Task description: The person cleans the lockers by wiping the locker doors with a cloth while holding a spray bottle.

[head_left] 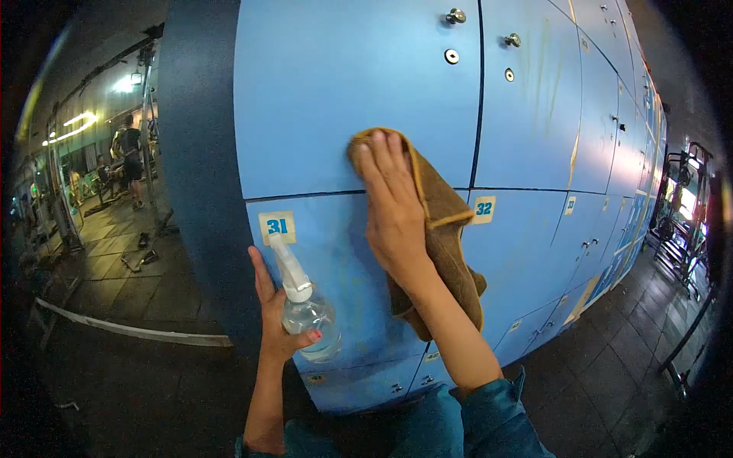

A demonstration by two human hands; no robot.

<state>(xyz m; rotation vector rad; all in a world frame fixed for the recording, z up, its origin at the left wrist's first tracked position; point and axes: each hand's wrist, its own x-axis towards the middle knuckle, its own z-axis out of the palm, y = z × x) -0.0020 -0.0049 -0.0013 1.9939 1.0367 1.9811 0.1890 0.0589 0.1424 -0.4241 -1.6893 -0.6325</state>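
My right hand (393,210) presses a brown cloth (447,252) with yellowish edging flat against a blue locker door (328,91). The hand lies just above the seam over the lower door. Most of the cloth hangs down past my wrist. My left hand (276,324) grips a clear spray bottle (311,324) with a white trigger head, its thumb across the front. Liquid shows inside the bottle. The bottle is in front of the lower locker door (355,267), near the number 31 label (276,227); part of that label is hidden by the spray head.
More blue lockers run to the right, with round knobs (456,16) and locks (452,56) standing out. A number 32 label (483,209) is beside the cloth. Gym equipment (687,214) stands at far right. A person (130,156) is at far left, beyond the dark panel (200,153).
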